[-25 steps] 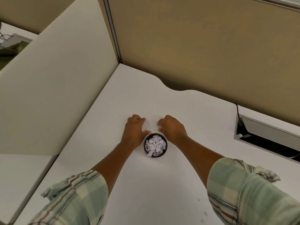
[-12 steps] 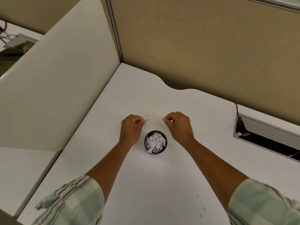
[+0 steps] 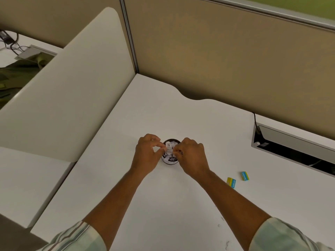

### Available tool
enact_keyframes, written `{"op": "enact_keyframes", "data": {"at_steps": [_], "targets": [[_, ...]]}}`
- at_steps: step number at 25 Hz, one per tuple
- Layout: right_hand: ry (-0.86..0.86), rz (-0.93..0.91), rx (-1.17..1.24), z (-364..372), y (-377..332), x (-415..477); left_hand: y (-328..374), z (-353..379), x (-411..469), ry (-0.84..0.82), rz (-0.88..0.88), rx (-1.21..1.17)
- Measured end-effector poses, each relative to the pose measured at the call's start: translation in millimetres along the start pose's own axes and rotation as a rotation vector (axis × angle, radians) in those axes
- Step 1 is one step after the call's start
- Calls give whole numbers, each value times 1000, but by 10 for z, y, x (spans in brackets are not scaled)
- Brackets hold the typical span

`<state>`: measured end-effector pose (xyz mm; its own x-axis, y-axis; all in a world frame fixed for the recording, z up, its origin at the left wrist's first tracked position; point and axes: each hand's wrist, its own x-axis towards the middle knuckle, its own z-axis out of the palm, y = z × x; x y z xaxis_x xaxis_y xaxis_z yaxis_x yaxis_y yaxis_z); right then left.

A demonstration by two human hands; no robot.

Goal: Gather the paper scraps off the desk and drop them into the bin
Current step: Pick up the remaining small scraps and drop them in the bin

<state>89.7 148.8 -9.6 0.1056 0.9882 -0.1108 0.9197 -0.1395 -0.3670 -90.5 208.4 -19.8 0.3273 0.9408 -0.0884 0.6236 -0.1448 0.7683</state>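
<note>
A small round black bin stands on the white desk, filled with white paper scraps. My left hand and my right hand meet right above the bin's mouth, fingertips pinched on small paper scraps held over the pile. The hands hide most of the bin's rim. A few tiny scraps lie on the desk near my right sleeve.
Two small blue-and-yellow erasers lie right of the bin. An open cable tray is set into the desk at the right. Partition walls close the back, and a cream divider the left.
Both hands pinched scraps off the desk beyond the bin, then drew back and together over its mouth. The view shifted, bringing the erasers into sight.
</note>
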Motion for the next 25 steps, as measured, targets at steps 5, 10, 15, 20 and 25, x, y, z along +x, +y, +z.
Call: {"op": "enact_keyframes", "data": {"at_steps": [5, 10, 15, 20, 25], "targets": [[14, 43, 104, -67, 17, -152, 126, 58, -36, -36, -69, 31], [130, 165, 382, -218, 203, -392, 201, 31, -110, 51, -40, -40], [194, 257, 484, -326, 493, -776, 309, 80, -422, 200, 13, -58], [191, 434, 535, -351, 989, -1485, 463, 296, -849, 242, 130, -25], [61, 573, 444, -166, 1466, -2354, 554, 892, -1371, -121, 167, -11]]}}
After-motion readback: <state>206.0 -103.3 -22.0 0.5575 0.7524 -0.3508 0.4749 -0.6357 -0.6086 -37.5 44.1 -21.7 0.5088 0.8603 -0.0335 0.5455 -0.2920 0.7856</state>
